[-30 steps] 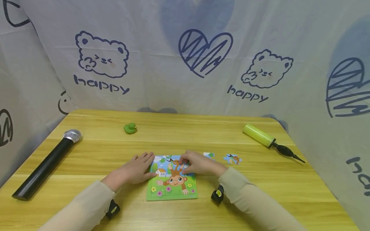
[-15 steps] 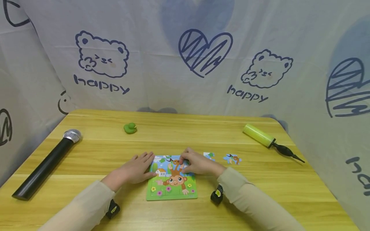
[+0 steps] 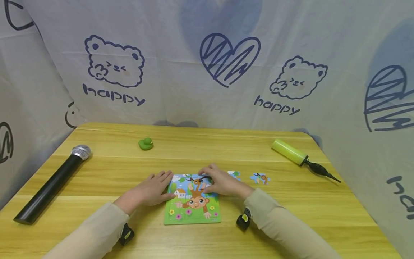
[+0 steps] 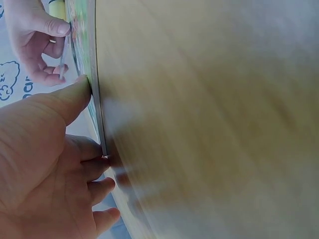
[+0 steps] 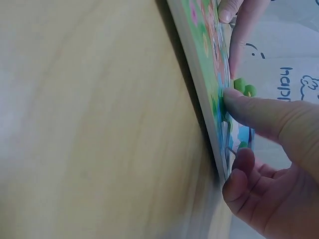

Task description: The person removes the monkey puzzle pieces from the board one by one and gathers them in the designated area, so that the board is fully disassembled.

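Note:
A square jigsaw puzzle [image 3: 192, 212] with a monkey picture and a green border lies on the wooden table. My left hand [image 3: 155, 190] rests at its left side, thumb on the picture and the other fingers extended along the upper left corner. Over the upper right part, my right hand [image 3: 221, 181] pinches a thin puzzle piece [image 5: 243, 133] between thumb and fingers. Blue, white and green show on that piece in the right wrist view, where it stands tilted above the board. To the right lie two loose puzzle pieces [image 3: 260, 178], one partly hidden behind the right hand.
A black microphone [image 3: 53, 185] lies along the left side of the table. Farther back sits a green rubber duck [image 3: 146, 144]. At the right is a yellow-green hand pump [image 3: 290, 151] with a black nozzle end. A printed white cloth [image 3: 174, 82] hangs behind the table.
The right hand's fingers have shifted up and away from the thumb, toward the puzzle's top edge, and a dark curved line shows beneath them. The left hand stays still.

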A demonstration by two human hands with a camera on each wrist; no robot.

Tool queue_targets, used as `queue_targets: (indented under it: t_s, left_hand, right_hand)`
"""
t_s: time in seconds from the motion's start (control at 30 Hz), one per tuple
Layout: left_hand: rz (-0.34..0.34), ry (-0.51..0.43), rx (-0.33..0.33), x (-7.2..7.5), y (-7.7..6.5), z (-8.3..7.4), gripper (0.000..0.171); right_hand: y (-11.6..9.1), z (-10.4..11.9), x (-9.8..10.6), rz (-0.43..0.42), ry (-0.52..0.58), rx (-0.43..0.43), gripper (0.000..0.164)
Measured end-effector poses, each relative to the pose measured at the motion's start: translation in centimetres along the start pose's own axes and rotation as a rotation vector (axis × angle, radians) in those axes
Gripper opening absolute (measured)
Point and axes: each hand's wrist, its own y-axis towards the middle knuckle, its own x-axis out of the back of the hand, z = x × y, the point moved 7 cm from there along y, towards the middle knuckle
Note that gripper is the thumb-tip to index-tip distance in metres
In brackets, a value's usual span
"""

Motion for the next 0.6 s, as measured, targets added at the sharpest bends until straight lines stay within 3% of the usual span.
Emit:
queue_targets:
  t_s: [0.13, 0.3, 0.47, 0.6]
  left_hand:
    - [-0.002, 0.000, -0.001, 0.0, 0.0, 0.0, 0.071]
    - [-0.001, -0.001, -0.002, 0.0, 0.0, 0.0, 0.071]
    - [-0.004, -0.001, -0.003, 0.0, 0.1, 0.1, 0.071]
    - [-0.007, 0.003, -0.005, 0.0, 0.1, 0.1, 0.071]
  right_hand:
    - [-0.1, -0.2, 0.3, -0.028, 0.061, 0.004, 0.039]
    - [-0.3, -1.1, 1.3, -0.070, 0.224, -0.040, 0.031]
    - [-1.0, -2.0, 3.3, -0.134, 0.338, -0.075, 0.026]
    - [-2.2, -3.0, 4.9, -0.173, 0.365, -0.102, 0.020]
